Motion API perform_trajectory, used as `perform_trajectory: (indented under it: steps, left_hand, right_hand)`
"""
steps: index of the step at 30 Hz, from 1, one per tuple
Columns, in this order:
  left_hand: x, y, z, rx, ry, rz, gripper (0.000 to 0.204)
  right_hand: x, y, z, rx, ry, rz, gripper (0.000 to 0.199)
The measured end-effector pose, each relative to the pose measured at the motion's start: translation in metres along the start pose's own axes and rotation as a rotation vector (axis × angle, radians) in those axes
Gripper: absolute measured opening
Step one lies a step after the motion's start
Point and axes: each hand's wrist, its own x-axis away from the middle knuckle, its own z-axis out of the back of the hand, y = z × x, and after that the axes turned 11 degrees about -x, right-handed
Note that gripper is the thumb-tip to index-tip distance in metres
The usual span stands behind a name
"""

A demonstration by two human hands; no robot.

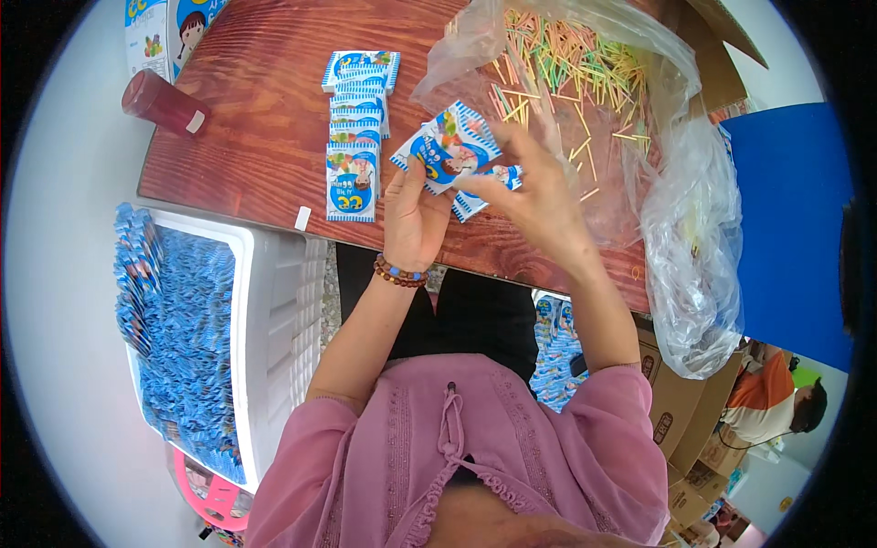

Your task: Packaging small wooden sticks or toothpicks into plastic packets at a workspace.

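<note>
A small blue-and-white candy packet (444,152) with a cartoon figure on it is tilted up above the table's near edge. My left hand (416,219) grips its lower left side, thumb on the front. At its right side, my right hand (541,196) has the thumb at the lower edge and the fingers curled by the upper corner. A second similar packet (475,203) shows partly below, between my hands; whether it is held or lies on the table I cannot tell. Left of my hands, several such packets (353,183) overlap in a column on the table.
On the reddish wooden table (265,119), a clear plastic bag (681,192) holds many thin pastel sticks (575,68). A dark red cup (164,102) stands at the left edge. A white crate (274,301) full of blue packets is lower left. Cardboard boxes (681,411) and another person (767,399) are lower right.
</note>
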Motion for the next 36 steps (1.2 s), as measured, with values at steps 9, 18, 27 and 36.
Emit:
perform_trajectory:
  steps: [9, 18, 27, 36]
  left_hand:
    - [0.003, 0.02, 0.009, -0.398, -0.085, -0.09, 0.038]
    - [0.037, 0.043, 0.013, -0.973, 0.204, -0.214, 0.013]
    - [0.045, 0.079, 0.063, -1.667, 0.463, -0.609, 0.036]
    - [0.049, 0.078, 0.075, -1.858, 0.408, -0.577, 0.047]
  right_hand:
    - [-0.011, 0.032, 0.007, -0.435, -0.179, -0.063, 0.017]
    - [-0.014, 0.042, -0.032, -0.483, -0.286, -0.132, 0.011]
    - [-0.046, 0.05, -0.108, -0.048, -0.295, -0.012, 0.026]
    - [-0.03, 0.072, -0.045, 0.225, 0.091, 0.027, 0.016]
